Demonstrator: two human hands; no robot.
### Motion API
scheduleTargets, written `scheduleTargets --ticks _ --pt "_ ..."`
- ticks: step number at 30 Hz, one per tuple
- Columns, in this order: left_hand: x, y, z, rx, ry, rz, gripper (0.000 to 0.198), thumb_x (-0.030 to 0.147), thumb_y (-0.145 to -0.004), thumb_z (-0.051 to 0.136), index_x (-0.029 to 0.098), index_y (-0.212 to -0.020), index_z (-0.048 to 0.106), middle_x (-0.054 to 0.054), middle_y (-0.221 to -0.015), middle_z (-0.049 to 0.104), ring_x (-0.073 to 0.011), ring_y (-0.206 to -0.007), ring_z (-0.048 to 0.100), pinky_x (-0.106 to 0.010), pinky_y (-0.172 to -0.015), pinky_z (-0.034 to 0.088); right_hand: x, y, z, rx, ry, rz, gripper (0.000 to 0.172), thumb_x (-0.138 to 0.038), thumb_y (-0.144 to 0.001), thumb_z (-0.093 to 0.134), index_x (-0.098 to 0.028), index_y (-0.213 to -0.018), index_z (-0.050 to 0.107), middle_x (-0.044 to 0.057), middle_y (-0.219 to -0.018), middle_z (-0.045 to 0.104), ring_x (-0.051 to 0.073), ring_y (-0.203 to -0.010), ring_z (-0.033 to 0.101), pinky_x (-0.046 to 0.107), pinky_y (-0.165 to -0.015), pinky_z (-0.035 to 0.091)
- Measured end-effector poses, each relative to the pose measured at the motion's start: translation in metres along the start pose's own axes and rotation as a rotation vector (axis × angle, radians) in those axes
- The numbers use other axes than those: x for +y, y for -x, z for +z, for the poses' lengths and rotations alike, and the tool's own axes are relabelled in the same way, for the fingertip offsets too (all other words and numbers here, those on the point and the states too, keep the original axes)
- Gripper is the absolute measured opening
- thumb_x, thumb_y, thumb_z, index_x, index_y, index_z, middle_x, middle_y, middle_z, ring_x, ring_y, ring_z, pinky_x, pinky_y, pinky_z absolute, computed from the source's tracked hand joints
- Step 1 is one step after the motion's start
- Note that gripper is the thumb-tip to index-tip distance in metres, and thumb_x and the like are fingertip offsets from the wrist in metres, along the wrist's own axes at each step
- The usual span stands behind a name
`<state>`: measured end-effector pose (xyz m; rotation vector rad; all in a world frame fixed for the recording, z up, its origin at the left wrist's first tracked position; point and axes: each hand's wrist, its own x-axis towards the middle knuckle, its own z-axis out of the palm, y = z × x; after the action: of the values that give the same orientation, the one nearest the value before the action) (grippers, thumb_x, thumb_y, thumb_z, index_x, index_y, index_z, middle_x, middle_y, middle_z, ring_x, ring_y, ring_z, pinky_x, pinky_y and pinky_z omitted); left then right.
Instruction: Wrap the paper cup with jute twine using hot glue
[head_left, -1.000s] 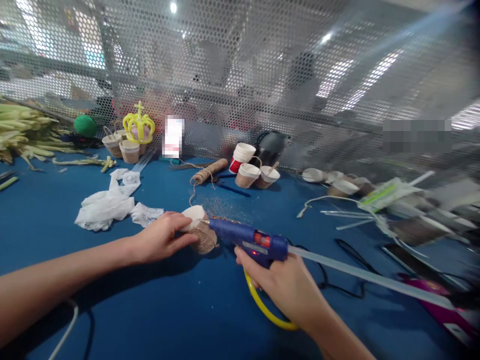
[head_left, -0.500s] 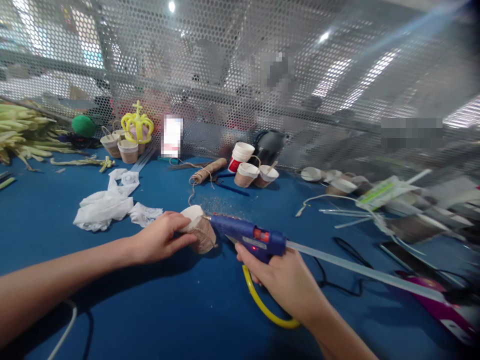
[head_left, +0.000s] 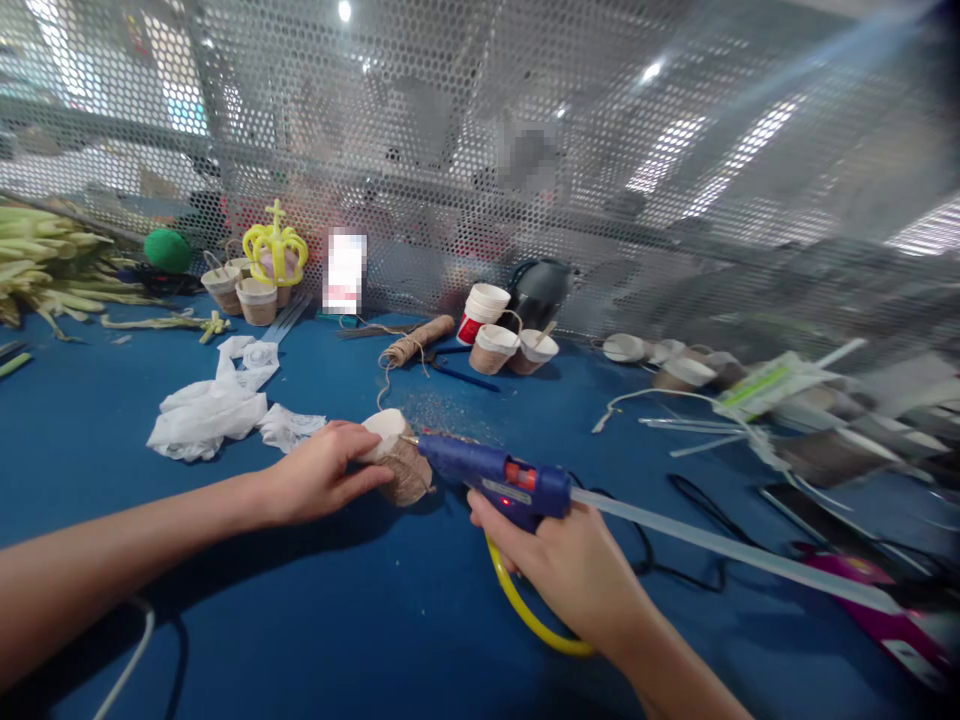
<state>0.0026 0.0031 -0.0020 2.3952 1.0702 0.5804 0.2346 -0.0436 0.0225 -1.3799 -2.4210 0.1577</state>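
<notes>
My left hand (head_left: 334, 472) is closed on a small paper cup (head_left: 406, 474) that lies tilted on the blue table. Brown twine wraps the cup's lower part, and its white rim faces up and to the left. A blue glue gun (head_left: 491, 470) is gripped by my right hand (head_left: 566, 560). Its metal nozzle points left and meets the cup near the edge between white rim and twine; whether glue is coming out is too small to tell. A long clear glue stick (head_left: 735, 547) sticks out of the gun's back. Under the grip curves a yellow cable (head_left: 529, 615).
Beyond the cup lies a roll of twine (head_left: 415, 341), its strand running toward the cup. Crumpled white lace (head_left: 206, 413) is at left. Finished-looking twine cups (head_left: 493, 350) stand at the back, near a yellow crown (head_left: 276, 250). A black cord (head_left: 690, 582) and a phone (head_left: 825, 525) lie at right.
The glue gun and my right hand have shifted very slightly left along the cup. My left hand and the cup look almost unchanged.
</notes>
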Motion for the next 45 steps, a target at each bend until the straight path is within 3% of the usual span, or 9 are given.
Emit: scheduleTargets --ticks 6,15,23,27,30,37,42,45 --pt "-0.003 0.000 0.002 0.018 0.012 0.015 0.027 0.032 -0.084 0.041 0.014 -0.064 0.047 -0.002 -0.065 0.051 -0.0128 -0.061 0.045 -0.025 -0.058 0.035 -0.018 -0.005 -0.003 0.084 -0.124 0.236 0.026 -0.029 -0.078 0.046 -0.017 -0.069 0.067 0.003 -0.049 0.062 0.016 -0.041 0.056 0.026 -0.043 0.045" --pt "-0.002 0.000 0.001 0.008 0.036 0.020 0.027 0.031 -0.084 0.041 0.014 -0.065 0.049 -0.003 -0.066 0.053 -0.0137 -0.062 0.047 -0.026 -0.060 0.035 -0.004 0.004 0.009 0.076 -0.201 0.070 0.019 -0.029 -0.075 0.049 -0.024 -0.078 0.067 0.002 -0.062 0.068 0.019 -0.061 0.064 0.029 -0.055 0.050" --pt "-0.001 -0.001 0.001 0.002 0.015 0.007 0.027 0.033 -0.084 0.042 0.014 -0.065 0.048 -0.004 -0.066 0.053 -0.0146 -0.063 0.047 -0.026 -0.060 0.035 -0.009 0.000 -0.002 0.072 -0.107 0.204 0.023 -0.031 -0.075 0.047 -0.021 -0.073 0.068 0.004 -0.056 0.066 0.019 -0.050 0.060 0.029 -0.051 0.048" --pt "0.001 0.000 -0.002 -0.012 0.007 -0.003 0.027 0.033 -0.084 0.041 0.013 -0.068 0.050 -0.003 -0.068 0.053 -0.0146 -0.065 0.047 -0.026 -0.060 0.035 0.002 -0.001 0.002 0.024 -0.044 0.105 0.029 -0.027 -0.074 0.043 -0.021 -0.080 0.070 0.006 -0.061 0.066 0.021 -0.052 0.060 0.032 -0.052 0.048" --pt "0.003 0.001 -0.002 -0.010 -0.007 -0.007 0.028 0.033 -0.084 0.042 0.014 -0.065 0.048 -0.002 -0.065 0.051 -0.0136 -0.062 0.046 -0.025 -0.058 0.034 0.007 -0.001 0.004 0.045 -0.045 0.114 0.029 -0.027 -0.075 0.042 -0.020 -0.079 0.070 0.007 -0.064 0.066 0.023 -0.058 0.062 0.034 -0.056 0.048" --pt "-0.001 -0.001 0.000 0.000 0.018 0.016 0.028 0.032 -0.084 0.041 0.014 -0.064 0.048 -0.002 -0.066 0.052 -0.0132 -0.063 0.047 -0.024 -0.060 0.035 -0.005 0.004 0.004 0.049 -0.231 0.207 0.018 -0.031 -0.073 0.051 -0.023 -0.078 0.067 0.002 -0.060 0.067 0.019 -0.053 0.062 0.029 -0.050 0.048" --pt "-0.001 -0.001 0.000 0.004 0.028 0.021 0.028 0.032 -0.084 0.041 0.014 -0.063 0.047 -0.002 -0.065 0.052 -0.0132 -0.062 0.047 -0.025 -0.060 0.035 -0.004 0.003 0.005 0.057 -0.278 0.188 0.014 -0.032 -0.070 0.055 -0.025 -0.073 0.066 0.002 -0.066 0.069 0.021 -0.065 0.065 0.031 -0.058 0.050" --pt "-0.001 0.000 -0.001 0.001 0.023 0.006 0.029 0.034 -0.084 0.041 0.014 -0.064 0.048 -0.003 -0.066 0.053 -0.0138 -0.062 0.047 -0.025 -0.060 0.035 0.000 0.002 0.001 0.051 -0.283 0.205 0.014 -0.032 -0.071 0.054 -0.024 -0.067 0.065 0.001 -0.057 0.066 0.020 -0.058 0.064 0.030 -0.057 0.050"
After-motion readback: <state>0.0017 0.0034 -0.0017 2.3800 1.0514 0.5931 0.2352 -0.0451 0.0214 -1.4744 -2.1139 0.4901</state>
